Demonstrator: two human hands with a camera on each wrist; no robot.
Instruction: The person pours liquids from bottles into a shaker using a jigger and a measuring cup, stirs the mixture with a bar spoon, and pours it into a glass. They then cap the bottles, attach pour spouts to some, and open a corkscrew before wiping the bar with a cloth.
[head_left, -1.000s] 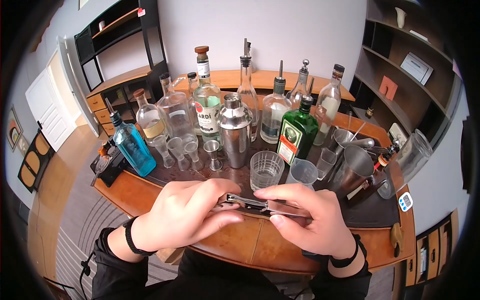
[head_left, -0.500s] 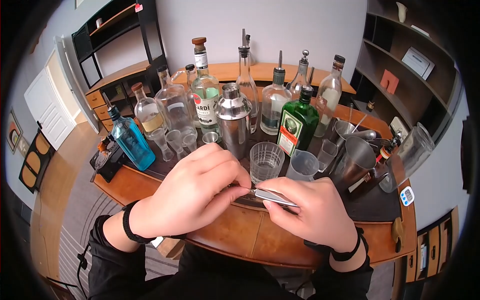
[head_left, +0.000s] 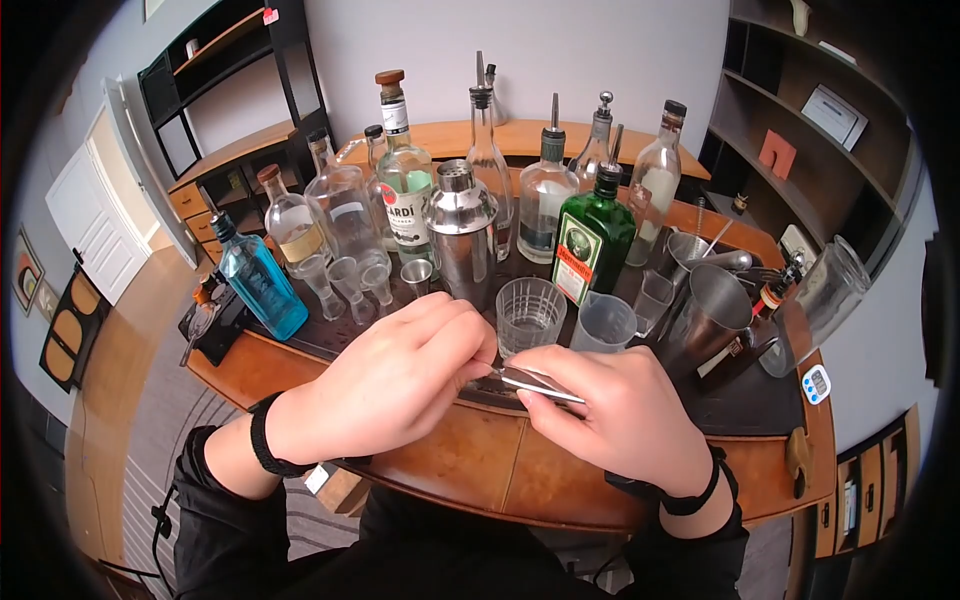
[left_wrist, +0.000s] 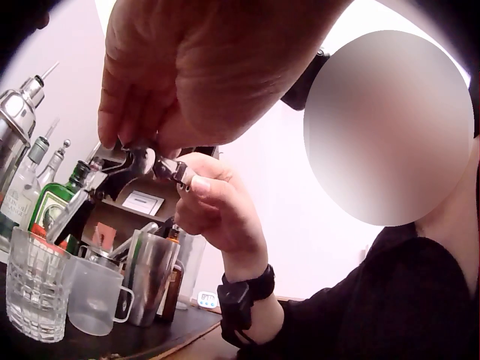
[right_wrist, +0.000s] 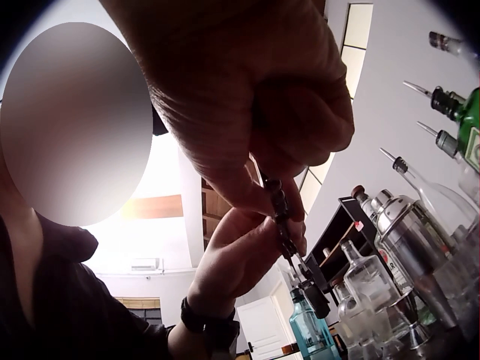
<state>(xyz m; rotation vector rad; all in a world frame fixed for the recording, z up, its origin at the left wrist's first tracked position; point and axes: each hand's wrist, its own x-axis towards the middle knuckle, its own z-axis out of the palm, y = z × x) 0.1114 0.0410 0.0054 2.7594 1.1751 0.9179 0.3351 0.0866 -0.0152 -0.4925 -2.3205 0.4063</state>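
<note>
Over the front edge of the table, both hands hold one small folding metal tool (head_left: 545, 386) that looks like a waiter's corkscrew. My right hand (head_left: 625, 420) grips its silvery handle between thumb and fingers. The left hand (head_left: 400, 370) pinches the other end, hiding much of it in the head view. From the left wrist, dark and shiny jointed parts of the tool (left_wrist: 140, 162) show between the two hands. A cut-glass tumbler (head_left: 530, 315) and a clear plastic measuring jug (head_left: 603, 325) stand just beyond the fingers.
Behind the hands stand a steel shaker (head_left: 462, 225), a green bottle (head_left: 595, 235), a white-labelled bottle (head_left: 405, 200), a blue bottle (head_left: 258, 280) and several jiggers. To the right are a metal mixing tin (head_left: 705, 315), a tall glass (head_left: 825, 300) and a small timer (head_left: 816, 384).
The left hand has closed in toward the right, and its fingers now cover the end of the tool that showed earlier. The right hand keeps its grip; the view has shifted slightly.
</note>
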